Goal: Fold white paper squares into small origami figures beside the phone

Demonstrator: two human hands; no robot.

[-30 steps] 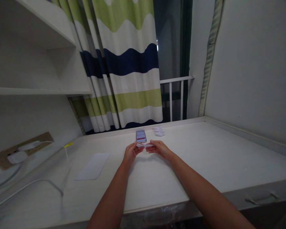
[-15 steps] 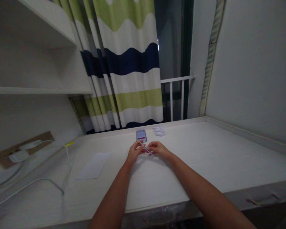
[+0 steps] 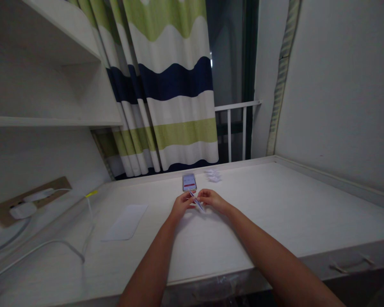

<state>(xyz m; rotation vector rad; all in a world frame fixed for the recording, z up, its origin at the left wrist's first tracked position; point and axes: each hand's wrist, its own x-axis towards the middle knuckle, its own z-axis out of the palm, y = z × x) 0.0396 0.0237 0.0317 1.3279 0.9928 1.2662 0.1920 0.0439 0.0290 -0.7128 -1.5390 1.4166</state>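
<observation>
A small piece of folded white paper (image 3: 197,202) is held between my two hands, just above the desk and tilted down toward the right. My left hand (image 3: 181,204) grips its left side with thumb and fingers. From the right, my right hand (image 3: 210,198) pinches the paper near its middle. Right beyond the fingers lies a phone (image 3: 189,182) with its screen lit. Several small folded white paper pieces (image 3: 213,175) sit behind my right hand, near the back of the desk.
Flat white sheets of paper (image 3: 126,222) lie on the desk (image 3: 275,204) to the left. A white cable (image 3: 60,241) runs along the left side toward a socket board with plugs (image 3: 24,209). Shelves (image 3: 51,121) overhang the left; a striped curtain (image 3: 182,132) hangs behind.
The folded paper has turned and its lower end looks more spread apart. Both hands stay nearly in the same place, still holding it.
</observation>
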